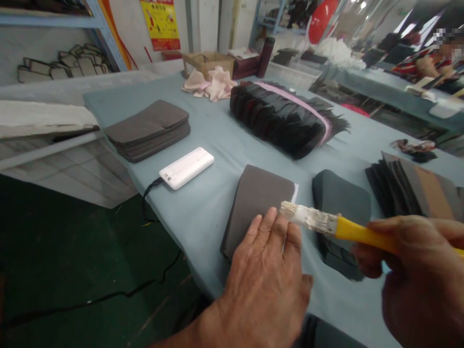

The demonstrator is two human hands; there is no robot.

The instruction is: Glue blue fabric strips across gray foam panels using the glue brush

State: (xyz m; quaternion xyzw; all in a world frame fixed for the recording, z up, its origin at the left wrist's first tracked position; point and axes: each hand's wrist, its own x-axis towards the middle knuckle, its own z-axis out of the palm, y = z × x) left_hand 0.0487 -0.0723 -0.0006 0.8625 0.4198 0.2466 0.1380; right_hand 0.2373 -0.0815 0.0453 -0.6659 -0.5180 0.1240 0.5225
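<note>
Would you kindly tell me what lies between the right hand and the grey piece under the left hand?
In the head view, the yellow-handled brush reaches from the right hand towards the grey piece, passing in front of a dark piece.

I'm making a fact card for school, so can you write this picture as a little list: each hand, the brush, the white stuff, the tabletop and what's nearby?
Left hand: flat on a grey piece
Right hand: holding a yellow-handled brush
Brush bristles: pale, by the grey piece's right edge; touching unclear
White stuff: along that edge
Tabletop: blue-green
Nearby: white device with a black cable; grey stack; dark bundle with a pink band
</note>
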